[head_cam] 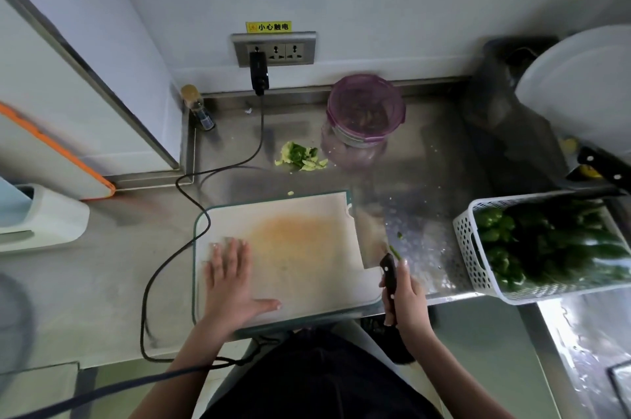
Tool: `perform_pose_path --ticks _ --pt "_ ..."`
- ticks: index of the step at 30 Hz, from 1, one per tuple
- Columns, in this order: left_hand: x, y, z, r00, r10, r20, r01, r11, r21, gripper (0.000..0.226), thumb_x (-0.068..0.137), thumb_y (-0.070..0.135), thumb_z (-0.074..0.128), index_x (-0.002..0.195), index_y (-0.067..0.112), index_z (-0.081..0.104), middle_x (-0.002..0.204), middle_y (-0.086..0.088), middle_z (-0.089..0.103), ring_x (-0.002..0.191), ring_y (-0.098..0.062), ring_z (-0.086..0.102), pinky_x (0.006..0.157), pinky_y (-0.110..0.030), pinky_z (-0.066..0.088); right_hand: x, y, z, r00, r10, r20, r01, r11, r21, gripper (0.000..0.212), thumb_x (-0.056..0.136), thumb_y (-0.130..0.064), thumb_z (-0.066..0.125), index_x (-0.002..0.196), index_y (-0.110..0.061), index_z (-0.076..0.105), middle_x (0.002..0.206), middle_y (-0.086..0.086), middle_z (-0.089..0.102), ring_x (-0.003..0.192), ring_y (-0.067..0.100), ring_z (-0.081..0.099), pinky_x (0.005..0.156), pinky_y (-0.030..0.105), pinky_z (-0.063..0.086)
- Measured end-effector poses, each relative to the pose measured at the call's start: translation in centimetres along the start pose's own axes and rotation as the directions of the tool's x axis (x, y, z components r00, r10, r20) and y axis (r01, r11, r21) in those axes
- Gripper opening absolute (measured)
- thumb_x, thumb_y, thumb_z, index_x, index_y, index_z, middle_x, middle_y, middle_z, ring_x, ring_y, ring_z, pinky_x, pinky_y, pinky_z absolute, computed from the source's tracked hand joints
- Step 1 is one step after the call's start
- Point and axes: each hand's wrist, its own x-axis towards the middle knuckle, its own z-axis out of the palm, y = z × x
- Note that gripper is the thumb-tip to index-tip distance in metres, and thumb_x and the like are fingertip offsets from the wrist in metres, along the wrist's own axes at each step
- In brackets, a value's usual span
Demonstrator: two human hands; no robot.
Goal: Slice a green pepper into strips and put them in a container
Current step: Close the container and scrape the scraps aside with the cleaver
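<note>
A pale cutting board (300,248) with an orange stain lies bare on the steel counter. My left hand (232,278) rests flat on the board's left part, fingers spread. My right hand (404,299) grips the black handle of a cleaver (375,241) whose blade lies beside the board's right edge, a few green bits stuck near the handle. A round purple-rimmed container (365,111) stands at the back with green strips inside. Whole green peppers (546,241) fill a white perforated basket (467,248) on the right.
Pepper scraps (300,157) lie on the counter left of the container. A black cable (191,193) runs from the wall socket (273,49) past the board's left side. A small bottle (199,108) stands in the back corner. Another knife (597,169) lies at the right.
</note>
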Motion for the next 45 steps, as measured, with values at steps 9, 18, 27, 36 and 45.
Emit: perform_pose_path --ticks 9,18,27,36,45 --pt "-1.2 -9.0 -2.0 0.989 -0.145 0.017 0.146 0.989 -0.032 0.141 0.052 0.08 0.066 0.148 0.02 -0.018 0.153 -0.001 -0.027 0.141 -0.027 -0.025 0.116 -0.045 -0.004 -0.4 -0.7 0.8 0.969 -0.129 0.209 0.174 0.962 -0.213 0.021 0.093 -0.023 0.058 0.081 -0.019 0.041 0.056 0.0 0.056 0.042 0.017 0.051 0.042 0.027 0.041" --pt "-2.3 -13.4 -3.6 0.967 -0.243 0.075 0.249 0.965 -0.083 0.143 0.051 0.077 0.07 0.145 0.025 -0.023 0.151 0.007 -0.031 0.141 -0.022 -0.027 0.116 -0.041 -0.007 0.1 -4.7 9.4 0.954 -0.146 0.26 0.236 0.903 -0.359 0.037 0.091 -0.05 0.048 0.084 -0.015 0.056 0.07 -0.002 0.061 0.07 0.019 0.058 0.067 0.037 0.047" --pt "-2.2 -13.9 -3.6 0.968 -0.234 0.085 0.243 0.964 -0.104 0.145 0.048 0.079 0.067 0.144 0.023 -0.025 0.151 0.007 -0.032 0.141 -0.023 -0.027 0.115 -0.043 -0.007 0.2 -5.5 12.5 0.923 -0.271 0.272 0.384 0.624 -0.681 0.031 0.096 -0.047 0.041 0.102 -0.018 0.049 0.083 0.004 0.067 0.076 0.027 0.063 0.057 0.032 0.039" --pt "-2.3 -14.6 -3.5 0.971 -0.221 0.087 0.23 0.967 -0.11 0.148 0.04 0.087 0.059 0.144 0.024 -0.026 0.152 0.006 -0.03 0.142 -0.023 -0.025 0.115 -0.045 -0.005 2.3 -6.2 16.4 0.901 -0.266 0.342 0.432 0.491 -0.756 0.019 0.1 -0.032 0.036 0.108 -0.015 0.036 0.093 0.011 0.062 0.082 0.033 0.06 0.059 0.034 0.039" --pt "-2.1 -18.1 -4.2 0.967 -0.24 0.082 0.248 0.963 -0.105 0.16 0.016 0.102 0.034 0.144 0.025 -0.023 0.155 0.004 -0.023 0.143 -0.022 -0.021 0.115 -0.044 -0.003 5.3 -5.0 12.2 0.96 -0.229 0.16 0.263 0.542 -0.798 0.033 0.101 -0.037 0.033 0.123 -0.013 0.04 0.101 0.014 0.065 0.089 0.034 0.062 0.064 0.036 0.045"
